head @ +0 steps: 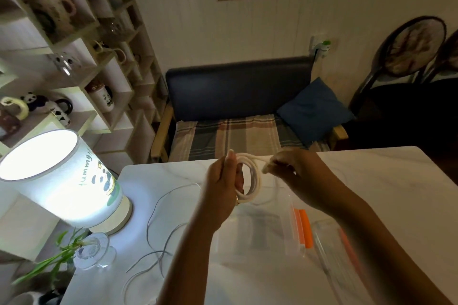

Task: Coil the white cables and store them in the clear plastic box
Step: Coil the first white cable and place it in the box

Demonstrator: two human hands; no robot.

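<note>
White cable (252, 178), coiled, sits gripped in your left hand (223, 181); your right hand (292, 171) pinches its end, above the clear box (260, 230)

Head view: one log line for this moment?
left hand: holds white cable coil | right hand: pinches coil end | clear plastic box: open, empty

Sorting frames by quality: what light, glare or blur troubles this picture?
Head view: the lit lamp blows out at left, leaving the room dim; the clear plastic box and its lid smear with motion blur; wide-angle bending curves the shelves.
</note>
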